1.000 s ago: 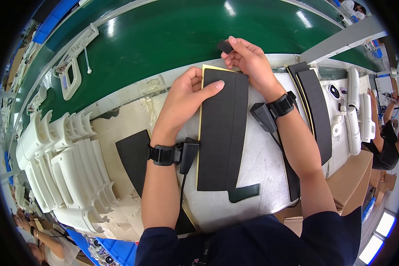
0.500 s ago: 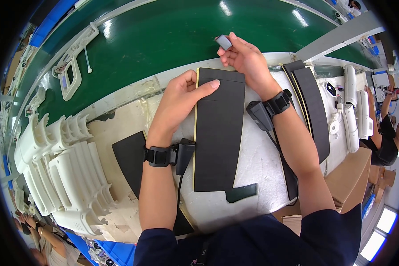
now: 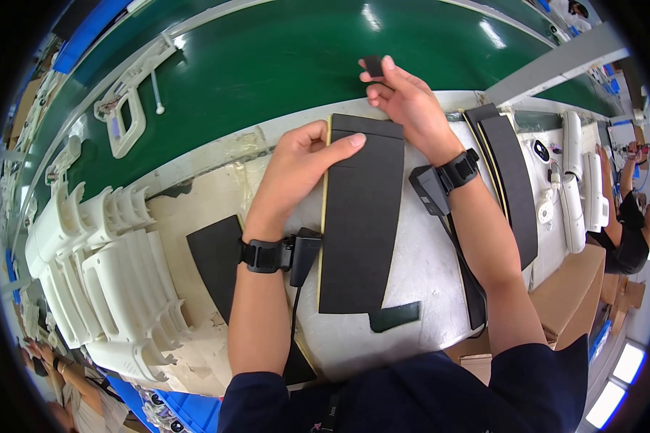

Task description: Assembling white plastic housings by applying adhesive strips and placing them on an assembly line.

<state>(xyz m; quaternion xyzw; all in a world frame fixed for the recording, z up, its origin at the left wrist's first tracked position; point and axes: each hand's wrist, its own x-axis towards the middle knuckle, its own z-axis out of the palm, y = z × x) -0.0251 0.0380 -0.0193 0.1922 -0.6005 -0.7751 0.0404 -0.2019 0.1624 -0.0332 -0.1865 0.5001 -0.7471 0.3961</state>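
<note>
Black foam strip [image 3: 361,216] under flat left hand [image 3: 296,169]; small square pad [image 3: 373,66] pinched in right hand [image 3: 404,97].

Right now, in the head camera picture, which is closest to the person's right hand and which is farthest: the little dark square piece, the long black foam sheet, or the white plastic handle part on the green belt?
From the right hand:
1. Little dark square piece, pinched in its fingertips.
2. Long black foam sheet, just beside it, under the left hand.
3. White plastic handle part, far left on the green belt.

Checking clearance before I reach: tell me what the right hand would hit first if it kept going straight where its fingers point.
Probably nothing on the bench: the right hand, pinching a small dark piece, points over the green conveyor belt, which looks bare there. Depth is unclear.
</note>
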